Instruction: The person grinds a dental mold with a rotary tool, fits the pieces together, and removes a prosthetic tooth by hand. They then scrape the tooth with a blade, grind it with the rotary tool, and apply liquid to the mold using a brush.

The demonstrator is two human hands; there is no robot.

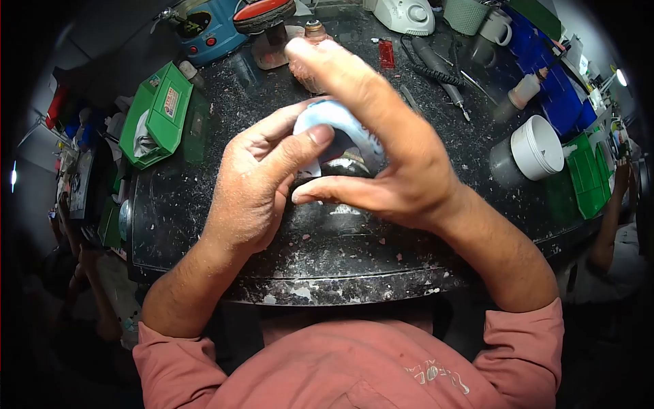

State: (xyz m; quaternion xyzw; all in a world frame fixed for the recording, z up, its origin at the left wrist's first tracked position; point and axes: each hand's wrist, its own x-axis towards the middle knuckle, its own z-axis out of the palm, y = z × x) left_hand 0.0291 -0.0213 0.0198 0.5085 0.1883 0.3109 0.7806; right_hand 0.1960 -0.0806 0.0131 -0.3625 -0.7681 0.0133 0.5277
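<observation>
Above the black, speckled bench [327, 262], my left hand [255, 170] grips a pale blue-and-white curved piece [351, 126], its thumb pressed on the piece's left part. My right hand [398, 143] arches around the right side of the same piece, index finger stretched up and away, thumb below it pointing left. Its fingers are apart; whether it touches the piece is unclear. A reddish lump with a metal top [313, 31] stands just behind the right fingertips. The piece's fine detail is blurred.
Left, a green bin [158, 114]; behind, a blue machine [208, 34] and red-topped round object [264, 15]. Right, a handpiece [439, 68] with coiled cord, a white tub [537, 148], a small bottle [524, 91] and another green bin [587, 176]. Other people sit at both edges.
</observation>
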